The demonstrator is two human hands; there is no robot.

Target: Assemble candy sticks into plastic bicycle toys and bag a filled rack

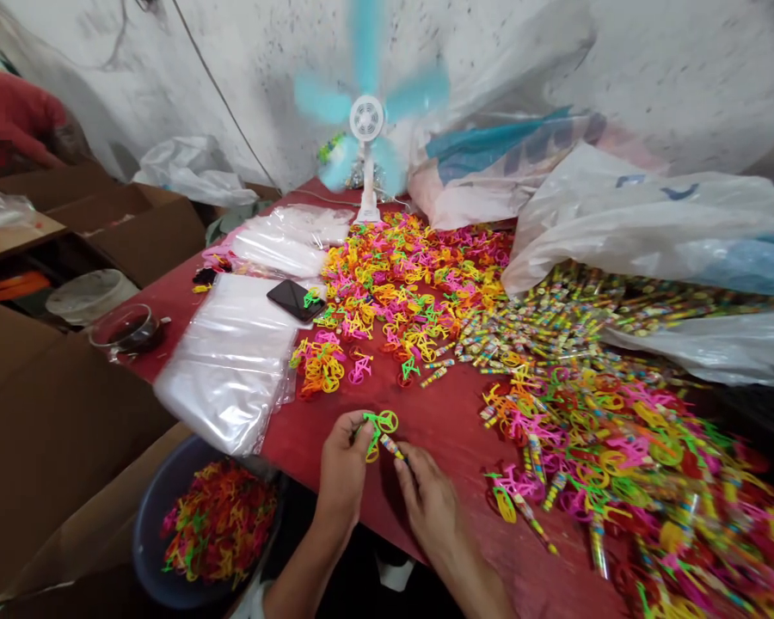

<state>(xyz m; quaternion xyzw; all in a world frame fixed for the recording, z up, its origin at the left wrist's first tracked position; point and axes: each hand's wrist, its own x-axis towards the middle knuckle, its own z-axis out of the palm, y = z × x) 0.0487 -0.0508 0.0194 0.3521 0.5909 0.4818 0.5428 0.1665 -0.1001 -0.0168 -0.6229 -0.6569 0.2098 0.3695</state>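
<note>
Over the red table's near edge, my left hand (347,464) pinches a small plastic toy bicycle (382,423), green with a yellow wheel. My right hand (427,492) closes thumb and fingers round one end of a small striped tube (391,446). The tube's other end meets the toy bicycle; whether the two are joined I cannot tell. A loose heap of toy bicycles (387,275) lies beyond my hands, with a pile of striped tubes (529,331) to its right. Closer on the right is a mixed pile of bicycles and tubes (638,447).
Clear plastic bags (232,352) lie at left with a black phone (295,299) on them. A blue tub (143,550) of toy bicycles stands below. A running fan (365,120) is behind. A glass bowl (125,331) sits near the left edge; a person (19,112) bends over boxes.
</note>
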